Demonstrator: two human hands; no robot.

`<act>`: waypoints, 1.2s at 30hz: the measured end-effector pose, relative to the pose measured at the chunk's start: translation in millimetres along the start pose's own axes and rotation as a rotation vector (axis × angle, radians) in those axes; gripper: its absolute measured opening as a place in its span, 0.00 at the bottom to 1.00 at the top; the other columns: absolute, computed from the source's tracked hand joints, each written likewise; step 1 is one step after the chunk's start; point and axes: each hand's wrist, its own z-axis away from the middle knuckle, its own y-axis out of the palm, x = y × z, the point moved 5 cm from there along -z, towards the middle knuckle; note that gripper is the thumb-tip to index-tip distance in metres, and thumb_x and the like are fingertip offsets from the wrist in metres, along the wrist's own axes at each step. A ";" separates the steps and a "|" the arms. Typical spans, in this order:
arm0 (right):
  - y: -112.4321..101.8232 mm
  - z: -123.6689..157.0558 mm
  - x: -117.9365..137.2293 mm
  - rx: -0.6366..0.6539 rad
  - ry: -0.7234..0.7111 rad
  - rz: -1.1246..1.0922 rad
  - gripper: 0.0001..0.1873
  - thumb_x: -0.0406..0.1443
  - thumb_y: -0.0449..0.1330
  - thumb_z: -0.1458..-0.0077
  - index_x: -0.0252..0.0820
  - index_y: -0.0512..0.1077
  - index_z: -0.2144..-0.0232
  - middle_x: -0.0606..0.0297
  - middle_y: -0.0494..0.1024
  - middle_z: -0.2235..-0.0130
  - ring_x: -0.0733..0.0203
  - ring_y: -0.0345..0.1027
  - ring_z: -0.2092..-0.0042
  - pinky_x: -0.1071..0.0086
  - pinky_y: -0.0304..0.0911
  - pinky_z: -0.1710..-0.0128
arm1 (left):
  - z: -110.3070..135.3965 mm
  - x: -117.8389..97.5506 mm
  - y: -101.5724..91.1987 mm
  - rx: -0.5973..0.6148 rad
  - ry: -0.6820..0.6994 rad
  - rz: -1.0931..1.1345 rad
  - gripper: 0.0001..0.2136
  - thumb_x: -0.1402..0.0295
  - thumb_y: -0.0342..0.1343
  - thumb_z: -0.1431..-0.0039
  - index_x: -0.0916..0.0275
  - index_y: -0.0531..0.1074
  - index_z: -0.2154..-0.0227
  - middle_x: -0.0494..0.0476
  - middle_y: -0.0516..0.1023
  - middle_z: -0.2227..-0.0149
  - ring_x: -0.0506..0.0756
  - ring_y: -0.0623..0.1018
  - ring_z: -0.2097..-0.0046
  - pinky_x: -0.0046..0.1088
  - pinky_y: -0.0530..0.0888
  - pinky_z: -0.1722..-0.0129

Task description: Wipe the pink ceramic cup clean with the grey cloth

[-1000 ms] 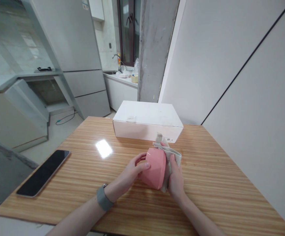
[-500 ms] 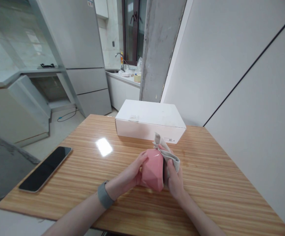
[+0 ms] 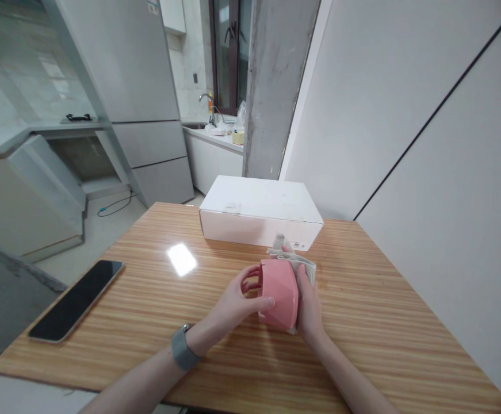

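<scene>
A glossy pink faceted bowl [image 3: 281,296] is held tilted on its side between my two hands, above the front middle of the wooden table. My left hand [image 3: 242,299] grips its left edge, with the thumb lying on the outer wall and the fingers curled around the edge, partly hidden. On the other side, my right hand [image 3: 309,307] holds a folded grey cloth [image 3: 305,266] against the bowl. The thumb presses the cloth, while most of the right fingers are hidden behind cloth and bowl.
A closed white box [image 3: 259,198] stands on the wooden table [image 3: 375,322] just beyond my hands. A dark-screened phone [image 3: 76,300] lies near the left edge. A white wall [image 3: 405,103] borders the right side, with a fridge [image 3: 146,75] and kitchen counter behind.
The bowl has turned and shifted slightly right. My left hand has moved its grip, its thumb now across the outer wall. The cloth has moved with my right hand around the bowl's far side.
</scene>
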 end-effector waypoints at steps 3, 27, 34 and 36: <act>2.9 1.9 -2.6 0.026 0.060 -0.023 0.29 0.54 0.58 0.45 0.51 0.70 0.44 0.65 0.78 0.47 0.51 0.70 0.45 0.58 0.60 0.42 | 6.0 -3.4 0.8 -0.042 0.031 -0.054 0.41 0.63 0.71 0.59 0.61 0.60 0.41 0.67 0.73 0.50 0.62 0.74 0.51 0.32 0.76 0.63; 8.0 4.9 7.1 0.036 -0.067 0.069 0.25 0.53 0.60 0.46 0.49 0.75 0.50 0.62 0.78 0.47 0.49 0.69 0.44 0.55 0.59 0.41 | 4.6 0.0 0.3 0.190 -0.131 0.096 0.31 0.58 0.65 0.50 0.56 0.65 0.43 0.60 0.73 0.52 0.52 0.76 0.65 0.25 0.74 0.72; 4.1 3.6 3.5 -0.018 -0.051 0.026 0.28 0.53 0.57 0.42 0.46 0.71 0.46 0.60 0.77 0.46 0.49 0.66 0.41 0.53 0.54 0.38 | -4.4 2.7 -7.4 0.083 -0.025 -0.115 0.39 0.58 0.72 0.62 0.60 0.67 0.44 0.66 0.71 0.48 0.61 0.75 0.53 0.34 0.73 0.58; 5.2 6.1 2.5 -0.007 -0.050 0.006 0.28 0.53 0.56 0.42 0.47 0.70 0.45 0.60 0.77 0.46 0.50 0.67 0.42 0.53 0.56 0.39 | -4.9 0.2 -6.5 0.068 0.063 -0.112 0.38 0.59 0.72 0.63 0.60 0.68 0.46 0.66 0.69 0.44 0.63 0.72 0.48 0.35 0.72 0.54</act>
